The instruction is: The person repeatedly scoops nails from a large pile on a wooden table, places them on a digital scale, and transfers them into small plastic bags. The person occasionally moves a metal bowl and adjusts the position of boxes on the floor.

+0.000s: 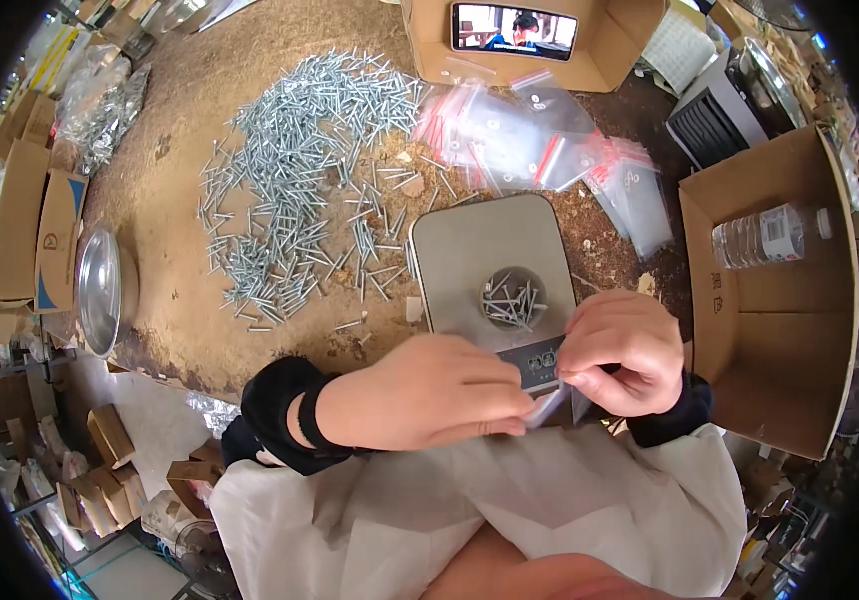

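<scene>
My left hand and my right hand are both closed at the near edge of the table, gripping a small clear plastic bag between them. Most of the bag is hidden by my fingers. Just beyond them lies a flat digital scale with a steel plate and a dark display panel. A small round dish on its plate holds several screws. To the left a big heap of silvery screws spreads over the table. Clear zip bags with red strips lie in a pile behind the scale.
An open cardboard box at the right holds a clear plastic bottle. At the back a phone leans in another carton. A metal bowl and cardboard boxes stand at the left edge of the wooden table.
</scene>
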Tool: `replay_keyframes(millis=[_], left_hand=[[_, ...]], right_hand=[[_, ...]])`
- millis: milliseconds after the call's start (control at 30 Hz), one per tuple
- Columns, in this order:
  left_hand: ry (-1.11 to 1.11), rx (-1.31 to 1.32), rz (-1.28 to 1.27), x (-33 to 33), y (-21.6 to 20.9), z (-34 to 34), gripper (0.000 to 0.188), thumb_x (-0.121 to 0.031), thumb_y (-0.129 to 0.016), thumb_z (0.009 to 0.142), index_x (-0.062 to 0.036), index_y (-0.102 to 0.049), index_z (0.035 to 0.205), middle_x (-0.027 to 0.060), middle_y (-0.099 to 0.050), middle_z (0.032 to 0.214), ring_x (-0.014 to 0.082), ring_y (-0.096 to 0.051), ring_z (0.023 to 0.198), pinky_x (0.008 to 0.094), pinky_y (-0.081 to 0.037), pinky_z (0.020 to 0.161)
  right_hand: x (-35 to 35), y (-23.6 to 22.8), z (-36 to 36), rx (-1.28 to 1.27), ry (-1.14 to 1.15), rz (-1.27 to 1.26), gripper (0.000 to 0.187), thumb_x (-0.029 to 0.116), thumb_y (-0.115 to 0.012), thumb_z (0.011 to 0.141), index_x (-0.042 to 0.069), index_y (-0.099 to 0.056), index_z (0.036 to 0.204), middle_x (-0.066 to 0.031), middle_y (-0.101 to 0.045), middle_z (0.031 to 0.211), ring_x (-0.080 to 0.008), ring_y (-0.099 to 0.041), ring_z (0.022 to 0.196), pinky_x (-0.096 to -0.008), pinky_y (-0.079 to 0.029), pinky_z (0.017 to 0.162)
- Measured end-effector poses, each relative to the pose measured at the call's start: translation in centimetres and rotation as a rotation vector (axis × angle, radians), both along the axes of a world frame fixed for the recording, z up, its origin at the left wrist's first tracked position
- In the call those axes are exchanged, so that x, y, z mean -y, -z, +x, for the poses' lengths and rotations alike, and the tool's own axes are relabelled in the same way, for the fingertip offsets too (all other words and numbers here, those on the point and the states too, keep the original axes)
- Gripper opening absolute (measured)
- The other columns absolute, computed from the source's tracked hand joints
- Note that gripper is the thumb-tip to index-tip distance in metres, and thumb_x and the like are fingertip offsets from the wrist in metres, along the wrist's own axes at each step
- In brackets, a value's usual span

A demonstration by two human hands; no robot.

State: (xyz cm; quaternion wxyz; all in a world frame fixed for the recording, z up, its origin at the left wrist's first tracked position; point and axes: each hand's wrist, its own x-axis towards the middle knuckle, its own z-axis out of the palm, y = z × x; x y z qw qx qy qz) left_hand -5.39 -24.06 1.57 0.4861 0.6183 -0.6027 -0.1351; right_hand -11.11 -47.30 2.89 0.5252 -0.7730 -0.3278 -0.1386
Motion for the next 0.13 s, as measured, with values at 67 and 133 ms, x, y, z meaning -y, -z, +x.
replay_keyframes(millis=[67, 133], left_hand=[[0.062, -0.142, 0.015, -0.14, 0.45, 0.11, 0.017, -0.018, -0.072, 0.086, -0.0086, -0.066, 0.099, 0.0083, -0.062, 0.081, 0.0317, -0.059, 0.069, 0.0372, -0.046, 0.059], [0.135, -0.281, 0.130, -0.39, -0.16, 0.69, 0.015, -0.016, -0.070, 0.089, -0.0115, -0.066, 0.102, 0.0103, -0.062, 0.084, 0.0340, -0.060, 0.072, 0.0394, -0.047, 0.061]], right_hand=[[0.15, 0.08, 0.48, -0.002, -0.022, -0.020, 0.011, 0.006, -0.073, 0.083, 0.005, -0.064, 0.090, -0.0048, -0.067, 0.073, -0.0223, -0.063, 0.058, -0.0327, -0.047, 0.052], [0.36, -0.13, 0.75, 0.003, -0.051, -0.053, 0.013, 0.007, -0.073, 0.083, 0.005, -0.064, 0.092, -0.0060, -0.068, 0.074, -0.0220, -0.063, 0.058, -0.0326, -0.047, 0.052]])
